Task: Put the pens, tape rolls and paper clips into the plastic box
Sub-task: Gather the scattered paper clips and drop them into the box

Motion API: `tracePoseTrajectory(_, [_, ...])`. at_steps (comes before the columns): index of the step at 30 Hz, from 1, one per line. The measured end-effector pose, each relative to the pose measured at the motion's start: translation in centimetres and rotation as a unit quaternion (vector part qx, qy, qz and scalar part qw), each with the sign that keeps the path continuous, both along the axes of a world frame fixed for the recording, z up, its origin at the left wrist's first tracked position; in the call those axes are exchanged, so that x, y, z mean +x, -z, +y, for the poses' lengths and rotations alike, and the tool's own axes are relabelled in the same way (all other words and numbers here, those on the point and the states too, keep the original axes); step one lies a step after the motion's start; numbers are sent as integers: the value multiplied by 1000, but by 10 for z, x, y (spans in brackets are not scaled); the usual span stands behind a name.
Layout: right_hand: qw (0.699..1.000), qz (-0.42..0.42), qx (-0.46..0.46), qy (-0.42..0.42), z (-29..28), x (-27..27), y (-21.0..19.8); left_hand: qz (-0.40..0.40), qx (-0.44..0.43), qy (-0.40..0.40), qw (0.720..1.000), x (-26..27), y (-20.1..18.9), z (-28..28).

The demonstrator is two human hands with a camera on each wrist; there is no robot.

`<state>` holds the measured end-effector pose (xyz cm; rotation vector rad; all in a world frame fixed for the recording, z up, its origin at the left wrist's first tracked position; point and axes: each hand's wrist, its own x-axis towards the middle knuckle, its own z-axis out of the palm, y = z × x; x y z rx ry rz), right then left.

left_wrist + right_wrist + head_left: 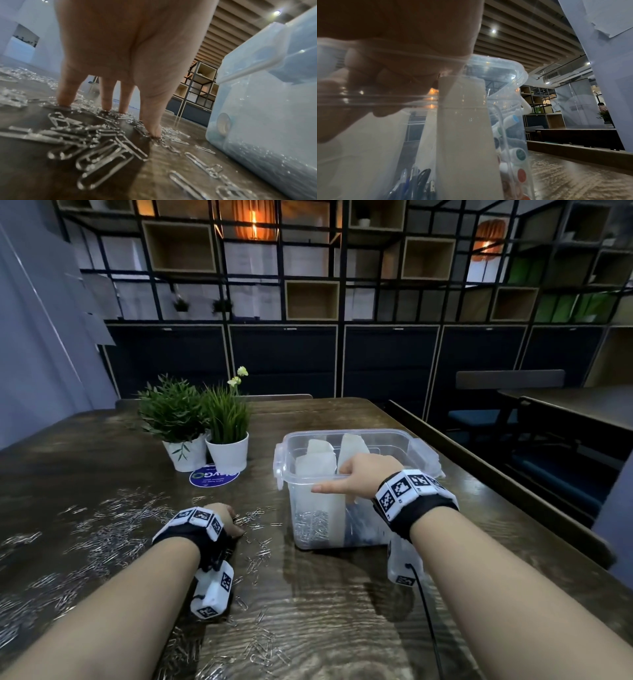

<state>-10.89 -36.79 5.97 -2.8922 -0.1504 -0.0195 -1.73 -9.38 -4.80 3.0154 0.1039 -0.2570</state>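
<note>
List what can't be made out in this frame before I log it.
- Left hand fingertips: hidden by the wristband in the head view; in the left wrist view they touch the paper clips, but a pinch cannot be confirmed.
- Tape rolls: none identifiable; white dividers and the right hand block the plastic box interior.
- Pens: count unclear, cut off at the right wrist view's bottom edge.
- Blue sticker: text partly covered by the plant pots.

Two potted plants [197,422] in white pots on wooden table [342,594], blue round sticker [213,475] just in front; grid shelving [308,268] behind, second table [575,405] right.
</note>
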Motion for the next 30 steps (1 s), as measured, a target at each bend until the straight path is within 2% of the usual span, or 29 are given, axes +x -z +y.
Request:
tracePoseTrajectory(6, [1000,5,5,0,1,7,-1,15,41,8,999,2,-13,-1])
tracePoseTrajectory(16, [1000,4,-1,7,2,7,-2,14,18,-11,1000,4,-8,4])
tracePoseTrajectory(20, [1000,4,-6,8,3,7,-2,-18,11,-11,1000,4,-6,7])
tracePoseTrajectory(26, [1000,4,-13,13,4,4,-1,-43,-71,-1,997,-9,-14,19])
tracePoseTrajectory(30, [1000,7,-13,16,6,-2,0,-100,-101,38,989,-24,-36,28])
